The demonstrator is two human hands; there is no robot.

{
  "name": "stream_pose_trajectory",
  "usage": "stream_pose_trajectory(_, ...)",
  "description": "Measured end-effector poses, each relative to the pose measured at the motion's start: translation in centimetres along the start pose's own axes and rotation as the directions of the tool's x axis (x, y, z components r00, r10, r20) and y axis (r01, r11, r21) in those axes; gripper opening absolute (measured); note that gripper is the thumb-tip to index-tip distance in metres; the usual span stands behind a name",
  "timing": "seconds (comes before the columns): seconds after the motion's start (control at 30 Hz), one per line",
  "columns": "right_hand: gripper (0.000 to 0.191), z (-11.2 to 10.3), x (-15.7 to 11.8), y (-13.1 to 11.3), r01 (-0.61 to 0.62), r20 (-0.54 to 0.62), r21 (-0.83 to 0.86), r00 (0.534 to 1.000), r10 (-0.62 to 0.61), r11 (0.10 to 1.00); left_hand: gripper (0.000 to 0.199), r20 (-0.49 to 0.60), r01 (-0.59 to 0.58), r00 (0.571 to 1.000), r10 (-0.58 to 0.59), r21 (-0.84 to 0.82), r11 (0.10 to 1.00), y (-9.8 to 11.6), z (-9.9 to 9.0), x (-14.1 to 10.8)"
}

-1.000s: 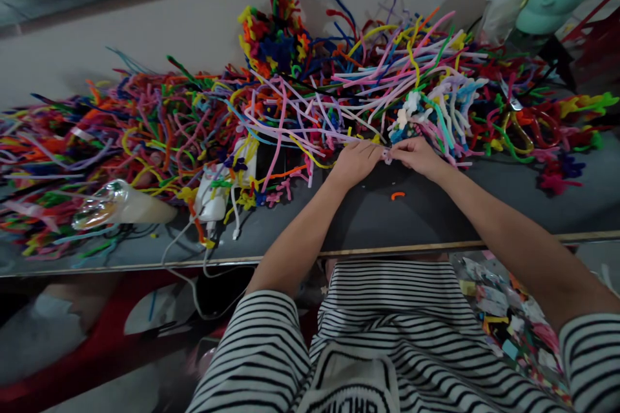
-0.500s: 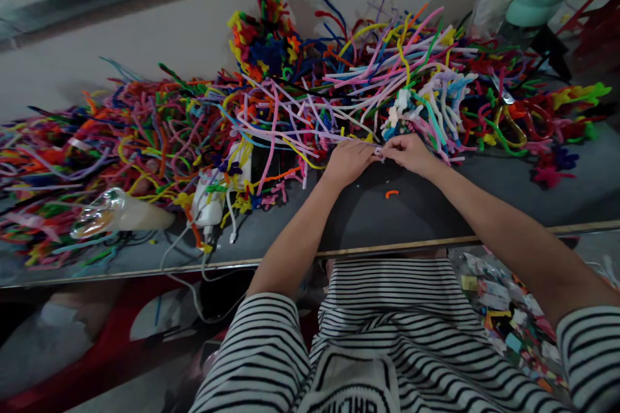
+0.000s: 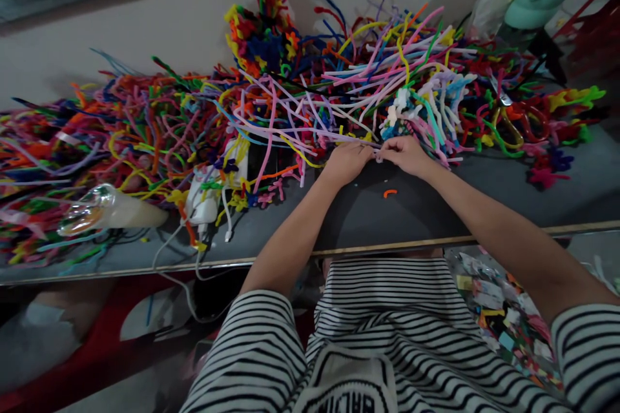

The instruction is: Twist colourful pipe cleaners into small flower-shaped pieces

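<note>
My left hand (image 3: pixel 349 161) and my right hand (image 3: pixel 403 153) meet at the front of a heap of coloured fuzzy stems (image 3: pixel 271 110). Between their fingertips is a small pale purple piece (image 3: pixel 378 156), pinched from both sides; its exact shape is too small to tell. A bundle of white and blue fuzzy pieces (image 3: pixel 402 106) lies just behind my right hand. On the dark table (image 3: pixel 358 219), a short orange piece (image 3: pixel 390 193) rests nearer to me than the hands.
Scissors (image 3: pixel 508 122) lie in the heap to the right. A white power adapter (image 3: pixel 202 203) with cables and a clear plastic-wrapped item (image 3: pixel 113 210) are at the left. A light green container (image 3: pixel 535 0) stands at the back right.
The view has shifted slightly. Both hands remain together, with the pale purple piece now a little lower between the fingertips.
</note>
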State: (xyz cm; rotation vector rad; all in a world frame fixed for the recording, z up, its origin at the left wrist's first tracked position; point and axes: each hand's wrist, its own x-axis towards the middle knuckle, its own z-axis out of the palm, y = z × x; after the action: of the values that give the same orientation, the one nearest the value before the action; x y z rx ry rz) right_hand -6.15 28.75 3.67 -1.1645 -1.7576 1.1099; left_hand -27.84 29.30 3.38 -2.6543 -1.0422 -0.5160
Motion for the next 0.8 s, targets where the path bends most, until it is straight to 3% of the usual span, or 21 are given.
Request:
stream_pose_trajectory(0.2,0.028,0.2,0.1,0.2,0.011,0.006,0.044,1.0,-0.012,0.999,0.044,-0.018,-0.083,0.996,0.083,-0.012,0.996,0.0,-0.5,-0.1)
stream_pose_trajectory(0.33,0.032,0.3,0.1,0.3,0.034,-0.008,0.058,0.999,-0.034,0.998,0.04,0.063,-0.08,0.995,0.083,-0.05,0.996,0.1,-0.9,0.1)
stream_pose_trajectory(0.43,0.033,0.4,0.1,0.6,0.04,-0.012,0.038,0.999,-0.04,0.998,0.038,0.138,-0.039,0.989,0.047,-0.064,0.997,0.1,-1.6,0.5)
stream_pose_trajectory(0.53,0.036,0.4,0.0,0.7,0.051,-0.04,0.058,0.998,-0.048,0.997,0.035,0.138,0.111,0.985,-0.104,-0.045,0.993,1.1,-3.9,0.4)
stream_pose_trajectory(0.63,0.042,0.4,0.0,0.6,0.049,-0.089,0.091,0.995,-0.041,0.995,0.032,0.113,0.309,0.949,-0.296,-0.133,0.942,5.7,-7.6,-0.9)
stream_pose_trajectory(0.7,0.044,0.4,0.0,0.4,0.049,-0.096,0.088,0.995,-0.041,0.995,0.036,0.196,0.335,0.94,-0.279,-0.387,0.859,11.4,-9.3,-2.3)
stream_pose_trajectory(0.73,0.045,0.4,0.0,0.3,0.049,-0.094,0.085,0.995,-0.041,0.995,0.036,0.276,0.284,0.951,-0.142,-0.589,0.757,14.8,-9.5,-3.0)
stream_pose_trajectory(0.77,0.045,0.4,-0.1,0.1,0.048,-0.091,0.083,0.995,-0.04,0.995,0.035,0.325,0.261,0.946,0.005,-0.769,0.584,18.4,-9.2,-3.7)
stream_pose_trajectory(0.8,0.046,0.4,-0.1,0.0,0.043,-0.088,0.084,0.995,-0.036,0.996,0.031,0.349,0.292,0.931,0.107,-0.888,0.356,22.1,-8.6,-4.2)
